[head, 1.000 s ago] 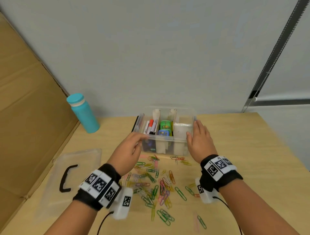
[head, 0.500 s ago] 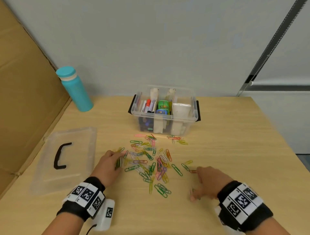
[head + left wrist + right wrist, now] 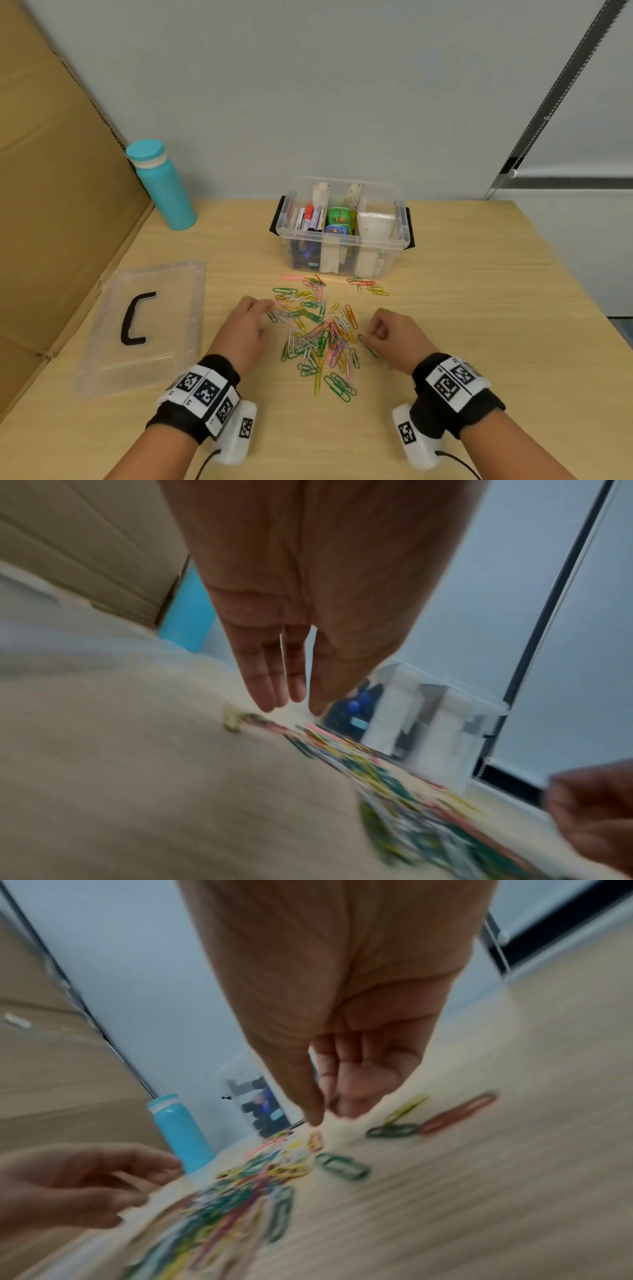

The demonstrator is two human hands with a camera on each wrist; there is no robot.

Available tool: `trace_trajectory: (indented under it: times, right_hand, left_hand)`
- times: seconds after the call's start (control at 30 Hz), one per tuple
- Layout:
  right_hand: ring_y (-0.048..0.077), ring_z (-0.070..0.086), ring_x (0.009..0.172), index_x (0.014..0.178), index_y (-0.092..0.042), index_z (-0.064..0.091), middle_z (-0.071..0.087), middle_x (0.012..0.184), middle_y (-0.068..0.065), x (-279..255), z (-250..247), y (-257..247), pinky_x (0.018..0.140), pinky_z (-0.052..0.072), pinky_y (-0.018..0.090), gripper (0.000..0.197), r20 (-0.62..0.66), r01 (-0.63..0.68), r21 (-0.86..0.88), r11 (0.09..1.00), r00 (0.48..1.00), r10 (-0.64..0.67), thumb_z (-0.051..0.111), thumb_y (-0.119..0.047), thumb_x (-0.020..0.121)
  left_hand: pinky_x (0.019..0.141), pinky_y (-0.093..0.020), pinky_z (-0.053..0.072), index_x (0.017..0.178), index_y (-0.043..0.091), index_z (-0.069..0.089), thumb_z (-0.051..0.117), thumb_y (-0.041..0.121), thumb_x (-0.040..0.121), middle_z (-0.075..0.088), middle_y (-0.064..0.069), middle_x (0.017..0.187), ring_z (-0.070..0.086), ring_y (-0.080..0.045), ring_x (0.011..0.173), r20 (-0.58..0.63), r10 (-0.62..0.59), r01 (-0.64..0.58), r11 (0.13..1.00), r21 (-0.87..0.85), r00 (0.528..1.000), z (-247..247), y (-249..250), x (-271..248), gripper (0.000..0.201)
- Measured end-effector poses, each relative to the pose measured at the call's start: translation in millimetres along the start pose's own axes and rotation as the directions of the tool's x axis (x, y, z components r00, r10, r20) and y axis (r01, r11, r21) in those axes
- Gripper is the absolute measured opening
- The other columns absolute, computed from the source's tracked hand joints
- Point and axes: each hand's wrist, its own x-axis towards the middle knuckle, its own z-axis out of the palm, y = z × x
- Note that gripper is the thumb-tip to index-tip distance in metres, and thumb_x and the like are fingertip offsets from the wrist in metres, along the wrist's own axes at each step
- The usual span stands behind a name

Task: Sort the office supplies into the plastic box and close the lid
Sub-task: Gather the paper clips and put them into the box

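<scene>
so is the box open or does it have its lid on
Open. The box shows its pens and packets from above, and the lid lies flat on the table to its left.

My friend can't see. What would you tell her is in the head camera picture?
Two hands, left hand and right hand, rest beside a pile of colourful paper clips on a wooden table. Behind sits an open plastic box; its lid lies left.

Clear glossy plastic box (image 3: 342, 240); matt wood-grain table (image 3: 479, 308).

Coloured paper clips (image 3: 318, 337) lie scattered before the open clear plastic box (image 3: 342, 240), lid (image 3: 144, 325) aside.
</scene>
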Motion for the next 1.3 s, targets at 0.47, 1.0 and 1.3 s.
trace_trajectory:
  times: [0.47, 1.0, 1.3]
  right_hand:
    - [0.015, 0.047, 0.102, 0.121, -0.014, 0.051, 0.042, 0.107, -0.003, -4.0, 31.9, -2.3, 0.092, 0.041, 0.023, 0.028, 0.036, 0.284, -0.114, 0.952, 0.959, -0.282, 0.048, -0.016, 0.093]
    - [0.022, 0.034, 0.121, 0.141, -0.011, 0.034, 0.033, 0.137, 0.005, 45.5, 15.3, -8.3, 0.104, 0.036, 0.031, 0.048, 0.097, 0.382, -0.438, 0.814, 0.92, -0.38, 0.036, -0.009, 0.094]
    - [0.024, 0.035, 0.125, 0.14, -0.006, 0.033, 0.031, 0.14, 0.008, 71.9, 7.0, -26.0, 0.103, 0.041, 0.034, 0.052, 0.029, 0.297, -0.463, 0.835, 0.947, -0.32, 0.041, -0.006, 0.089]
  left_hand:
    - [0.1, -0.023, 0.039, 0.137, 0.028, 0.043, 0.055, 0.016, 0.09, 0.045, 0.005, 0.116, 0.043, -0.011, 0.105, 0.109, 0.091, -0.093, 0.996, 0.018, 0.99, 23.6, 8.1, -3.9, 0.05]
    - [0.114, -0.035, 0.028, 0.144, 0.017, 0.028, 0.04, 0.006, 0.092, 0.028, -0.006, 0.144, 0.026, -0.023, 0.132, 0.253, 0.067, -0.119, 0.974, 0.193, 0.965, 28.0, 27.1, 61.6, 0.055]
    - [0.109, -0.039, 0.033, 0.147, 0.016, 0.023, 0.043, -0.003, 0.086, 0.026, -0.003, 0.148, 0.029, -0.025, 0.131, 0.3, 0.141, -0.222, 0.941, 0.256, 0.943, 16.5, 45.8, 83.6, 0.067]
